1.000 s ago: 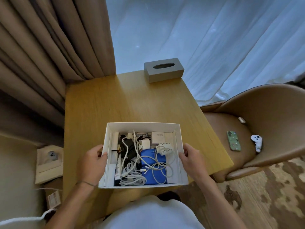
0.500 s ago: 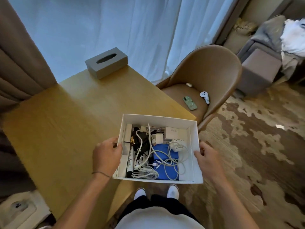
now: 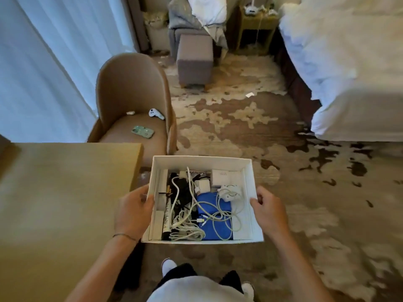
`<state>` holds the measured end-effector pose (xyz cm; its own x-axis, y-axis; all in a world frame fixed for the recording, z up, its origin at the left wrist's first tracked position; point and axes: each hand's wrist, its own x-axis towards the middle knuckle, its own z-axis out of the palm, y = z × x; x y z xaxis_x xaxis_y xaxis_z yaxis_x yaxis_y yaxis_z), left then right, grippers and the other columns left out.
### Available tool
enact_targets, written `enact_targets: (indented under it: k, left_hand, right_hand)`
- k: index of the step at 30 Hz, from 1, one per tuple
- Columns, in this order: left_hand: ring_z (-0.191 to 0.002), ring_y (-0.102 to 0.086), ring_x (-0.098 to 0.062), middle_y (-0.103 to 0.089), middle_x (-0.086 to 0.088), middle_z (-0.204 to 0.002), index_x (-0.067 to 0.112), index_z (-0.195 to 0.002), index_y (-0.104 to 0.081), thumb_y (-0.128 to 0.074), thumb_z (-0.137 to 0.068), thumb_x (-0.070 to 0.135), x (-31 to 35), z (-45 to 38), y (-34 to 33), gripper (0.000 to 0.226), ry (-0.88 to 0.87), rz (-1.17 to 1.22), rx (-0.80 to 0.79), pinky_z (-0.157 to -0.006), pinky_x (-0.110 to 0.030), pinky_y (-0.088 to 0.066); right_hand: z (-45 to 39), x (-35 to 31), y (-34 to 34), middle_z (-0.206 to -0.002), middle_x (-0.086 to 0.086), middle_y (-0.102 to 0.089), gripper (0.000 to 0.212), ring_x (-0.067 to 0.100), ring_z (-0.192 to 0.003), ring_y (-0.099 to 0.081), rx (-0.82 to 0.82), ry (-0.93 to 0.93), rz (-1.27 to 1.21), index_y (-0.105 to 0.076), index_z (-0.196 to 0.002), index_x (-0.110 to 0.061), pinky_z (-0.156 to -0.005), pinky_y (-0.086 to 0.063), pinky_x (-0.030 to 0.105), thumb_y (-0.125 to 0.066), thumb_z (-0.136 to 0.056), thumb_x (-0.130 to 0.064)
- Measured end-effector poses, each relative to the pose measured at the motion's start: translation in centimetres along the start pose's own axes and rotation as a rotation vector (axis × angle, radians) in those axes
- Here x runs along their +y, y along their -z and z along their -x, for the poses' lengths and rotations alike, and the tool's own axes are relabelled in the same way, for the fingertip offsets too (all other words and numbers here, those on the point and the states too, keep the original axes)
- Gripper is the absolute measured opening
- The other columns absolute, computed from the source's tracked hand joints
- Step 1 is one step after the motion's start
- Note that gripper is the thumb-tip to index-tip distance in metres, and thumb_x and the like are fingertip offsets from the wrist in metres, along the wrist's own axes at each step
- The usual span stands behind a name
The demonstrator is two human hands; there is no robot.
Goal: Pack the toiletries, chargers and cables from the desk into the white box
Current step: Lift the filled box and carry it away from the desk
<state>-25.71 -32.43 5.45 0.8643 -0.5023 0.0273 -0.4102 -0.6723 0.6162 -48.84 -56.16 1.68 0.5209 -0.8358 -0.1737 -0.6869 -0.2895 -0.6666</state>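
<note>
- The white box [image 3: 201, 163] is open-topped and held level above the carpet, off the desk.
- Inside it, white cables [image 3: 187, 233] lie tangled over a blue pouch [image 3: 207, 201].
- White chargers [image 3: 220, 176] sit at its far end; a dark tube [image 3: 166, 219] lies along its left.

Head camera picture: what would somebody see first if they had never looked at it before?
First, the white box in the middle, held at its sides by the left hand and right hand, full of tangled white cables. Then the tan chair at left, with a green phone on its seat.
</note>
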Motion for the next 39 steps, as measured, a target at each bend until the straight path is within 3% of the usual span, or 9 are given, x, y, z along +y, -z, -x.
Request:
enact_targets:
  k: [4, 7, 11, 14, 21, 25, 32, 36, 39]
  left_hand:
    - [-0.053, -0.057, 0.012, -0.048, 0.026, -0.046, 0.031, -0.094, -0.077, -0.069, -0.087, 0.02, 7.2, 2.3, -5.7, 0.016, -0.153, -0.064, -0.053, -0.047, -0.005, -0.027]
    - [-0.049, -0.058, -0.003, -0.06, 0.013, -0.052, 0.033, -0.093, -0.076, -0.064, -0.091, 0.021, 12.1, 4.5, -10.5, 0.016, -0.256, -0.053, -0.13, -0.048, -0.018, -0.04]
    - [-0.051, -0.061, -0.006, -0.066, 0.01, -0.058, 0.029, -0.104, -0.076, -0.063, -0.092, 0.021, 19.6, 8.3, -16.7, 0.02, -0.389, -0.018, -0.213, -0.057, -0.027, -0.053]
    - [-0.052, -0.061, 0.0, -0.067, 0.014, -0.066, 0.029, -0.112, -0.074, -0.064, -0.092, 0.023, 25.2, 11.2, -20.7, 0.024, -0.449, 0.014, -0.289, -0.051, -0.017, -0.047]
    - [-0.052, -0.06, 0.004, -0.068, 0.013, -0.075, 0.022, -0.114, -0.074, -0.063, -0.092, 0.02, 37.0, 17.4, -29.5, 0.024, -0.662, 0.055, -0.53, -0.046, -0.011, -0.04]
    - [-0.061, -0.063, 0.002, -0.074, 0.006, -0.082, 0.025, -0.12, -0.071, -0.063, -0.093, 0.019, 43.1, 21.7, -34.5, 0.029, -0.76, 0.062, -0.661, -0.05, -0.015, -0.045]
    - [-0.055, -0.06, 0.004, -0.052, 0.031, -0.061, 0.028, -0.115, -0.072, -0.064, -0.092, 0.02, 52.8, 30.3, -43.4, 0.026, -0.893, 0.067, -0.792, -0.05, -0.006, -0.036]
    - [-0.062, -0.062, 0.003, -0.061, 0.022, -0.071, 0.026, -0.107, -0.075, -0.063, -0.092, 0.023, 57.3, 35.6, -48.1, 0.02, -0.964, 0.053, -0.868, -0.054, -0.01, -0.038]
    - [-0.062, -0.059, 0.006, -0.067, 0.015, -0.074, 0.028, -0.105, -0.076, -0.063, -0.091, 0.025, 60.9, 40.1, -50.9, 0.019, -1.018, 0.059, -0.914, -0.055, -0.011, -0.039]
  right_hand:
    - [2.7, 7.9, 6.4, -0.061, 0.005, -0.053, 0.025, 0.019, -0.05, -0.045, 0.107, -0.106, -0.016, -0.047, -0.072, -0.02, -0.049, -0.034, 0.033, -0.058, -0.093, -0.015]
    - [5.4, 13.5, 11.3, -0.063, 0.015, -0.052, 0.023, 0.016, -0.051, -0.036, 0.19, -0.182, -0.036, -0.046, -0.072, -0.013, -0.051, -0.028, 0.033, -0.057, -0.092, -0.013]
    - [9.4, 20.6, 17.5, -0.059, 0.009, -0.049, 0.028, 0.017, -0.051, -0.037, 0.306, -0.318, -0.038, -0.044, -0.068, -0.019, -0.051, -0.028, 0.033, -0.057, -0.092, -0.012]
    - [12.6, 25.2, 21.3, -0.057, -0.004, -0.044, 0.036, 0.013, -0.049, -0.037, 0.404, -0.419, -0.034, -0.039, -0.065, -0.026, -0.049, -0.028, 0.029, -0.058, -0.093, -0.013]
    - [20.0, 34.6, 27.1, -0.056, -0.007, -0.044, 0.037, 0.006, -0.048, -0.041, 0.638, -0.664, -0.072, -0.04, -0.066, -0.03, -0.048, -0.027, 0.022, -0.06, -0.096, -0.02]
    - [23.8, 39.2, 30.0, -0.063, 0.0, -0.051, 0.035, 0.016, -0.055, -0.048, 0.747, -0.797, -0.131, -0.042, -0.069, -0.027, -0.052, -0.036, 0.03, -0.059, -0.098, -0.018]
    - [29.5, 47.7, 35.7, -0.065, 0.003, -0.055, 0.028, 0.016, -0.056, -0.049, 0.873, -1.004, -0.103, -0.048, -0.073, -0.02, -0.051, -0.031, 0.025, -0.06, -0.098, -0.022]
    - [32.7, 52.1, 38.8, -0.066, -0.006, -0.053, 0.026, 0.01, -0.059, -0.049, 0.924, -1.062, -0.129, -0.05, -0.076, -0.028, -0.051, -0.036, 0.028, -0.058, -0.099, -0.021]
    - [35.7, 55.5, 40.8, -0.076, 0.001, -0.064, 0.011, 0.016, -0.066, -0.058, 0.993, -1.133, -0.166, -0.061, -0.089, -0.022, -0.057, -0.048, 0.033, -0.059, -0.099, -0.02]
